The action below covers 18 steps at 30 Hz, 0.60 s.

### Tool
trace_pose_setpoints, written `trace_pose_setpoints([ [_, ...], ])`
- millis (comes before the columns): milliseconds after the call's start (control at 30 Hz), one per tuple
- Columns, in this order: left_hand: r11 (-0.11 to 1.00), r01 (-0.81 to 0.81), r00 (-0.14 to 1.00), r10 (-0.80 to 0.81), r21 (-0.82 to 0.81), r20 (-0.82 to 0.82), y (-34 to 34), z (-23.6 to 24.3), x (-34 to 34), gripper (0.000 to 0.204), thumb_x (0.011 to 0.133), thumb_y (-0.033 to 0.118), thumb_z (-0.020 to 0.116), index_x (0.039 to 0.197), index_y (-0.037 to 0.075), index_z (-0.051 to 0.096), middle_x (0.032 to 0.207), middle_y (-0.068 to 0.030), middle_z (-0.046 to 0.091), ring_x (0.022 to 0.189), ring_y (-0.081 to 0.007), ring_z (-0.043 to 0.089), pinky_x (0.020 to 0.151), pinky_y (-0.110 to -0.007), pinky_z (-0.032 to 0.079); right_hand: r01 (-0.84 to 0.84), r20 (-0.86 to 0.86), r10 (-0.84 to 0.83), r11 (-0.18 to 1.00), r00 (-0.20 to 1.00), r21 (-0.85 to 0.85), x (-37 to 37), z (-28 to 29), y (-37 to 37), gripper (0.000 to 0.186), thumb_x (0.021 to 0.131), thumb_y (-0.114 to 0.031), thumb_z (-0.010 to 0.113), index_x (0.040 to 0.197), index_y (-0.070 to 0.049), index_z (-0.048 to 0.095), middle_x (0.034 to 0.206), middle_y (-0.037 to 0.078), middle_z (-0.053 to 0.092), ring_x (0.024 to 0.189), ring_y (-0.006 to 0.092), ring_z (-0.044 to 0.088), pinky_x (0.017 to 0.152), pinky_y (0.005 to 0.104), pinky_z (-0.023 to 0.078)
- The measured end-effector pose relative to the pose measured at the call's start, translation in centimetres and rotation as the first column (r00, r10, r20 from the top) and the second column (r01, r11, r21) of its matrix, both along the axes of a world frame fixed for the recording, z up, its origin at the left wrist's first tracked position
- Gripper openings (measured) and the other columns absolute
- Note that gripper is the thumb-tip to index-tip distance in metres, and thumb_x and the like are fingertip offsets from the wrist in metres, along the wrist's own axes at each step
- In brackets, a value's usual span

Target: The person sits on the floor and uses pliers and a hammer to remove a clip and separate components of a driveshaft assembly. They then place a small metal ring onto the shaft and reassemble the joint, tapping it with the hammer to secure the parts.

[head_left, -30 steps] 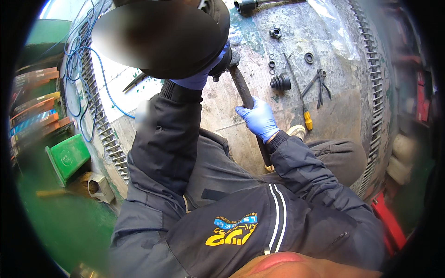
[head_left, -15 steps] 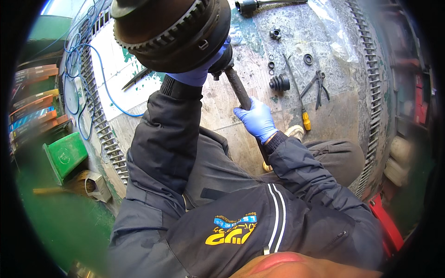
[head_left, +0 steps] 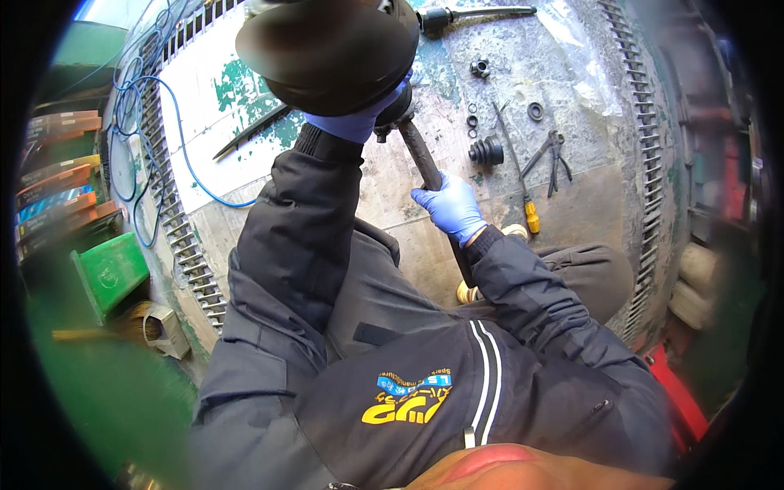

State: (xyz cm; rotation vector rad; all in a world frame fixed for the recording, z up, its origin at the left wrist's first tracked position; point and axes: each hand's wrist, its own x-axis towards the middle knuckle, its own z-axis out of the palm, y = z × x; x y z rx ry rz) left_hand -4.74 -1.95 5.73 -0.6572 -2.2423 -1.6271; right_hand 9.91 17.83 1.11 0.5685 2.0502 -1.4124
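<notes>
A dark drive shaft (head_left: 420, 153) slopes across the middle, with a large round joint (head_left: 327, 69) at its upper end, close to the camera and smeared by motion. My gloved left hand (head_left: 353, 122) supports that joint from below; its fingers are mostly hidden behind it. Lower down, my gloved right hand (head_left: 449, 207) is wrapped round the bar of the shaft. On the floor to the right lie a black rubber boot (head_left: 487, 151), pliers (head_left: 552, 155) and a long screwdriver (head_left: 532, 216) with a yellow handle.
Small rings (head_left: 472, 121), a black ring (head_left: 535, 111) and a metal part (head_left: 480, 69) lie beyond the boot. A long-handled tool (head_left: 482, 12) is at the top. Slotted drain grates (head_left: 192, 261) flank the floor. On the left are a blue hose (head_left: 192, 171) and green bin (head_left: 113, 269).
The big joint has shifted right and upward in view and turned, so its toothed rim no longer shows clearly. My left hand has moved slightly right with it; my right hand keeps its hold.
</notes>
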Motion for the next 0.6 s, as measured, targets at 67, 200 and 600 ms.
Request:
trace_pose_setpoints([
  [67, 0.992, -0.102, 0.989, 0.095, -0.068, -0.110, 0.1, 0.1, -0.2, 0.037, 0.091, 0.018, 0.080, 0.126, 0.007, 0.071, 0.123, -0.0084, 0.073, 0.115, -0.0224, 0.068, 0.104, -0.039, 0.053, 0.067, 0.053, -0.066, 0.998, 0.996, -0.015, -1.6, 3.6, 0.4, 0.026, 0.089, -0.022, 0.086, 0.097, -0.001, 0.071, 0.070, 0.000, 0.062, 0.054, 0.0079, 0.056, 0.051, 0.0294, 0.047],
  [200, 0.914, -0.346, 0.921, 0.289, -0.210, -0.260, -0.2, -0.4, -1.3, 0.045, 0.092, 0.031, 0.081, 0.130, 0.011, 0.070, 0.131, -0.0084, 0.070, 0.124, -0.0256, 0.063, 0.111, -0.041, 0.048, 0.063, -0.303, -0.081, 0.996, 0.950, -0.069, -5.8, 18.0, 6.0, 0.026, 0.097, -0.028, 0.079, 0.106, -0.005, 0.072, 0.080, -0.003, 0.064, 0.065, 0.0115, 0.056, 0.062, 0.0307, 0.049],
  [600, 0.922, -0.105, 0.986, 0.146, 0.373, -0.082, -1.0, -0.5, -5.5, 0.048, 0.087, 0.026, 0.084, 0.130, 0.010, 0.068, 0.132, -0.0063, 0.065, 0.125, -0.0254, 0.056, 0.111, -0.040, 0.042, 0.057, -0.202, -0.004, 0.965, 0.979, 0.257, 0.1, 0.7, 7.1, 0.029, 0.097, -0.024, 0.076, 0.077, -0.003, 0.074, 0.066, 0.005, 0.067, 0.056, 0.0155, 0.062, 0.054, 0.0351, 0.050],
])
